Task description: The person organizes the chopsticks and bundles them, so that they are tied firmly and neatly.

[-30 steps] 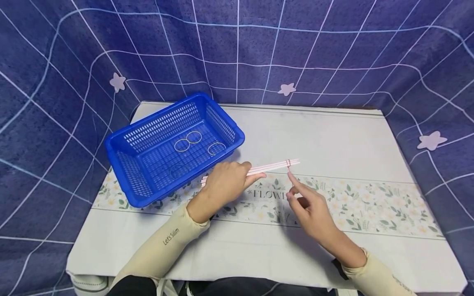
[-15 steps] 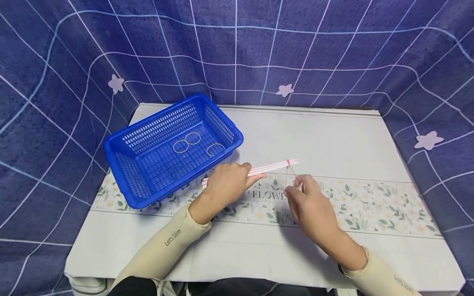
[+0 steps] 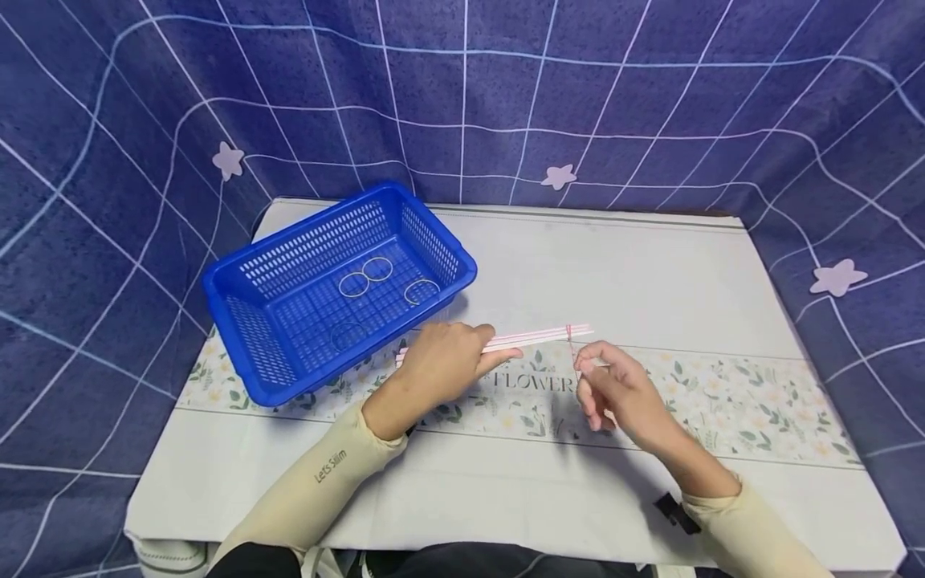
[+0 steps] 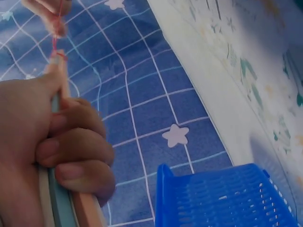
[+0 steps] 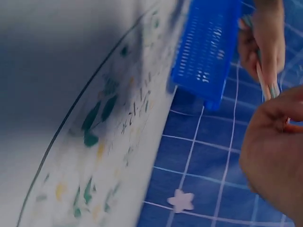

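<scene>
Sticks (image 3: 531, 336) are gripped in a bundle by the left hand (image 3: 442, 361) — fingers curled round them — and held over the table (image 3: 621, 265), near the blue basket (image 3: 368, 339). Close to their right-hand end a red rubber band (image 3: 569, 331) is wound, its stretched part pinched by the right hand (image 3: 627, 393). Thin yellow rings (image 3: 367, 277) are contained in the basket.

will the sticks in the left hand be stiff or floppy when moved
The sticks look stiff, running straight beyond the left hand. They're probably light, being so thin. The red band around one end should probably limit splaying.
</scene>
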`<state>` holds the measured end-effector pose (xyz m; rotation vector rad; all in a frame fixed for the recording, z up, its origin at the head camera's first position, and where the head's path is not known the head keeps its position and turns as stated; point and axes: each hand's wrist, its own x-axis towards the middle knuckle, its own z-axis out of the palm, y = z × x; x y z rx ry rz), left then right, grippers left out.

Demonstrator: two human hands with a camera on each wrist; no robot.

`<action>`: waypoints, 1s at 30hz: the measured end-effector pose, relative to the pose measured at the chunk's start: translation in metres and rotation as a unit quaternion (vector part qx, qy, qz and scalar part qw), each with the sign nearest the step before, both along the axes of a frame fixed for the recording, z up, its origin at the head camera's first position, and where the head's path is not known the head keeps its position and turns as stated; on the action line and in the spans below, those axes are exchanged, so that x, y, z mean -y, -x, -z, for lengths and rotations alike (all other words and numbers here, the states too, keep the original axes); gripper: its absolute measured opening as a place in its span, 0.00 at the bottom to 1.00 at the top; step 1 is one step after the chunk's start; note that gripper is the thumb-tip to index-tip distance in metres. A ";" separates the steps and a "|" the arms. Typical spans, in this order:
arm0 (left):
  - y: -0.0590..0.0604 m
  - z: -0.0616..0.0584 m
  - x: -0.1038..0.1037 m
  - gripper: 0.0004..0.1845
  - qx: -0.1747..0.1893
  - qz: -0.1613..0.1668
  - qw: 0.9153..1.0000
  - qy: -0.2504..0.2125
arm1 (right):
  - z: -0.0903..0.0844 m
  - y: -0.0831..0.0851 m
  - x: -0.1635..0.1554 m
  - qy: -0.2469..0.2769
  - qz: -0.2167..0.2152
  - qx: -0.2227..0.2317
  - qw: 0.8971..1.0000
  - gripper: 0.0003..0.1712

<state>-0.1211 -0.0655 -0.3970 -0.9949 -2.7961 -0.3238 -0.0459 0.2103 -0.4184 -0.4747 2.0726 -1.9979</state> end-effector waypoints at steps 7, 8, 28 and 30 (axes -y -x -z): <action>-0.003 0.006 0.004 0.26 -0.041 0.099 0.994 0.001 | -0.011 0.013 -0.016 0.046 -0.018 0.171 0.984 0.11; -0.003 0.006 0.004 0.26 -0.039 0.106 0.994 0.006 | -0.014 0.013 -0.017 0.035 -0.010 0.175 0.984 0.10; 0.006 0.004 -0.013 0.29 -0.036 0.017 0.999 0.032 | -0.016 -0.010 0.027 -0.164 0.205 -0.098 0.960 0.09; 0.007 0.001 -0.012 0.29 -0.052 0.004 0.998 0.031 | -0.012 -0.014 0.030 -0.201 0.210 -0.149 0.945 0.12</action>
